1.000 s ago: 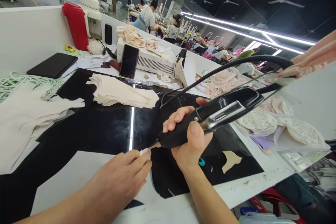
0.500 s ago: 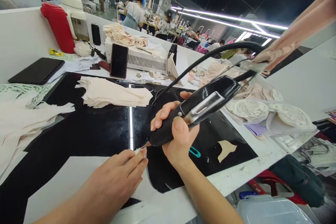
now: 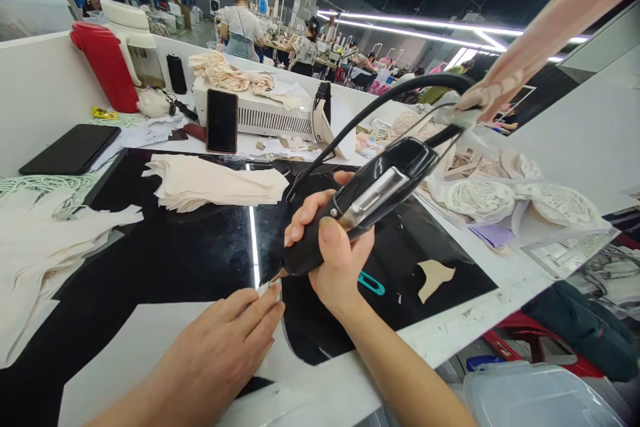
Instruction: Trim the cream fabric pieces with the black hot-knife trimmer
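Note:
My right hand is wrapped round a black corded handheld power tool with a metal lever along its side. The tool slants down to the left, and its thin copper-coloured tip meets a small white piece. That piece sticks out from under the fingertips of my left hand, whose fingers are pressed together over it; the thumb is hidden. Beneath my left hand, a large pale sheet covers part of the black work surface.
Stacked cream fabric pieces lie behind my hands, with more cream fabric at left. A phone leans against a vented white box. A pink fabric strap and black cable rise from the tool. Lace cups sit at right.
The view has shifted slightly. The tool's back end hangs a little lower and further left in view; both hands keep their hold and the tip stays at the white piece.

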Motion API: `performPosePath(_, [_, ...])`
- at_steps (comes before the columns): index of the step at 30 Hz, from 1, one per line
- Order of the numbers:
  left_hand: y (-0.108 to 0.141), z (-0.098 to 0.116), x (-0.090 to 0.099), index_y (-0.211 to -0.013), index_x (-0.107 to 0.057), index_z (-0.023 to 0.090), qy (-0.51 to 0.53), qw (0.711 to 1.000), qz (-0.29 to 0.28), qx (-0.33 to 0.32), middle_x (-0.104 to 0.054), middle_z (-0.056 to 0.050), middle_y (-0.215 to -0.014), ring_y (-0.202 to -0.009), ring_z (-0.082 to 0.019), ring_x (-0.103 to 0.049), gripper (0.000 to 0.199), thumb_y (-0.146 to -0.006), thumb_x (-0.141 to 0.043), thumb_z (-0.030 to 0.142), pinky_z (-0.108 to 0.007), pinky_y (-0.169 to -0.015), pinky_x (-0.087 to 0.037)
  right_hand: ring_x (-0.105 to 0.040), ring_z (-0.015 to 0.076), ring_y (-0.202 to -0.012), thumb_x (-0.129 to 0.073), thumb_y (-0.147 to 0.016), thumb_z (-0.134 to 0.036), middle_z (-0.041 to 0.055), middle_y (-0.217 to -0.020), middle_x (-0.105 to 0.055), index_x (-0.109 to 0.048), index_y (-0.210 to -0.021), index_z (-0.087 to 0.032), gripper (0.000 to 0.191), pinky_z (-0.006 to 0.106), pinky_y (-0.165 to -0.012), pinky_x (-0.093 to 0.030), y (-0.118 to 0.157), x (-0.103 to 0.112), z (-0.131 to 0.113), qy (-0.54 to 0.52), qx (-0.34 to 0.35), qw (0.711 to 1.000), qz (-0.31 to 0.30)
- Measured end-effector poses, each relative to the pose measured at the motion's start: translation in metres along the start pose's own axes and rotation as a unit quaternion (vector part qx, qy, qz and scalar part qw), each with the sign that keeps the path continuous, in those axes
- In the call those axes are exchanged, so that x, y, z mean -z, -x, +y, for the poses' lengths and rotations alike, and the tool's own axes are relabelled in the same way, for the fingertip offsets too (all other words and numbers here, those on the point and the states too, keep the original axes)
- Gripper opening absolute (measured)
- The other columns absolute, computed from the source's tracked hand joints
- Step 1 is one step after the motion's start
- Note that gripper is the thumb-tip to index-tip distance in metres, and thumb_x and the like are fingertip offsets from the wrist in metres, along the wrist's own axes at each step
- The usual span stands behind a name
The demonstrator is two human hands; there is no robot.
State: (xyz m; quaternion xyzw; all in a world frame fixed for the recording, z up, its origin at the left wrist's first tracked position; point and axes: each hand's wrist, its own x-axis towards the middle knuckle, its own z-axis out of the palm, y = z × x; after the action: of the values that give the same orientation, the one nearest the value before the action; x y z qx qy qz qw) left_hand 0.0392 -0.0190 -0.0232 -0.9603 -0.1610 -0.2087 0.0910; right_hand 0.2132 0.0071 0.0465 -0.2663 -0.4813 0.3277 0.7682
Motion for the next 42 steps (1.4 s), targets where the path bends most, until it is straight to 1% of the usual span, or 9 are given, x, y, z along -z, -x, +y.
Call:
performPosePath(5, [-0.001, -0.001, 0.001, -0.122, -0.072, 0.012, 0.000, 1.000, -0.004, 0.002, -0.075, -0.009, -0.132, -0.113, -0.020, -0.070, 0.052, -0.114, -0.021, 0.014, -0.039, -0.099, -0.045, -0.060, 0.0107, -0.055, -0.081, -0.088, -0.042, -0.0078, -0.081, -0.063, -0.046, -0.122, -0.032, 0.050, 0.027, -0.053, -0.053, -0.002, 0.000, 0.000, 0.006, -0.011, 1.000, 0.003])
performPosePath(11, [-0.008, -0.003, 0.011, -0.112, -0.076, 0.013, -0.016, 1.000, 0.008, -0.006, -0.079, -0.006, -0.122, -0.105, -0.019, -0.069, 0.054, -0.115, -0.023, 0.016, -0.036, -0.097, -0.044, -0.061, 0.0101, -0.058, -0.080, -0.090, -0.036, -0.0076, -0.083, -0.064, -0.045, -0.122, -0.031, 0.047, 0.027, -0.055, -0.054, -0.004, -0.001, -0.003, -0.014, -0.006, 1.000, 0.000])
performPosePath(18, [-0.009, -0.003, 0.012, -0.108, -0.077, 0.013, -0.024, 1.000, 0.004, -0.013, -0.078, -0.007, -0.121, -0.102, -0.020, -0.069, 0.056, -0.114, -0.022, 0.012, -0.037, -0.094, -0.044, -0.060, 0.0111, -0.056, -0.081, -0.088, -0.042, -0.0077, -0.082, -0.064, -0.044, -0.124, -0.032, 0.053, 0.028, -0.054, -0.053, -0.002, -0.003, -0.005, -0.009, -0.014, 1.000, 0.008])
performPosePath(23, [-0.008, -0.002, 0.009, -0.113, -0.075, 0.013, -0.024, 1.000, -0.006, -0.017, -0.076, -0.009, -0.125, -0.104, -0.021, -0.069, 0.048, -0.113, -0.027, 0.013, -0.038, -0.096, -0.044, -0.060, 0.0111, -0.056, -0.082, -0.087, -0.043, -0.0078, -0.081, -0.064, -0.045, -0.124, -0.032, 0.054, 0.027, -0.052, -0.052, 0.001, -0.004, -0.002, -0.007, -0.019, 1.000, -0.001])
performPosePath(26, [-0.006, -0.002, 0.006, -0.117, -0.074, 0.013, -0.016, 1.000, -0.016, -0.008, -0.076, -0.009, -0.127, -0.105, -0.021, -0.069, 0.043, -0.113, -0.032, 0.014, -0.038, -0.096, -0.043, -0.060, 0.0105, -0.056, -0.081, -0.089, -0.040, -0.0077, -0.081, -0.064, -0.046, -0.119, -0.032, 0.047, 0.026, -0.053, -0.053, 0.001, -0.004, 0.000, -0.004, -0.011, 1.000, -0.001])
performPosePath(29, [-0.003, -0.001, 0.005, -0.121, -0.074, 0.012, -0.014, 1.000, -0.014, 0.007, -0.076, -0.008, -0.129, -0.104, -0.021, -0.069, 0.045, -0.114, -0.030, 0.017, -0.038, -0.096, -0.044, -0.060, 0.0105, -0.057, -0.080, -0.090, -0.040, -0.0075, -0.081, -0.064, -0.048, -0.114, -0.030, 0.042, 0.027, -0.054, -0.054, 0.000, -0.003, -0.001, 0.008, -0.008, 1.000, 0.001])
performPosePath(32, [-0.003, -0.002, 0.006, -0.123, -0.073, 0.012, -0.013, 1.000, -0.023, 0.011, -0.075, -0.008, -0.133, -0.106, -0.021, -0.069, 0.048, -0.115, -0.027, 0.018, -0.037, -0.096, -0.046, -0.060, 0.0105, -0.057, -0.081, -0.089, -0.040, -0.0076, -0.082, -0.064, -0.047, -0.115, -0.031, 0.044, 0.026, -0.054, -0.054, -0.001, -0.002, -0.002, 0.012, -0.006, 1.000, 0.003])
performPosePath(36, [-0.002, -0.002, 0.006, -0.125, -0.072, 0.013, 0.003, 0.999, -0.037, 0.006, -0.073, -0.009, -0.135, -0.109, -0.021, -0.069, 0.046, -0.113, -0.027, 0.016, -0.037, -0.097, -0.048, -0.061, 0.0103, -0.058, -0.080, -0.090, -0.037, -0.0077, -0.082, -0.064, -0.045, -0.120, -0.031, 0.046, 0.026, -0.055, -0.054, 0.000, -0.001, -0.002, 0.001, -0.004, 1.000, 0.001])
performPosePath(42, [0.001, -0.002, 0.002, -0.128, -0.070, 0.013, 0.005, 0.999, -0.051, 0.008, -0.071, -0.011, -0.138, -0.114, -0.023, -0.068, 0.037, -0.110, -0.037, 0.015, -0.037, -0.097, -0.047, -0.060, 0.0111, -0.056, -0.080, -0.089, -0.041, -0.0079, -0.081, -0.063, -0.045, -0.120, -0.032, 0.048, 0.028, -0.054, -0.053, -0.002, 0.000, -0.003, 0.014, -0.005, 1.000, 0.007])
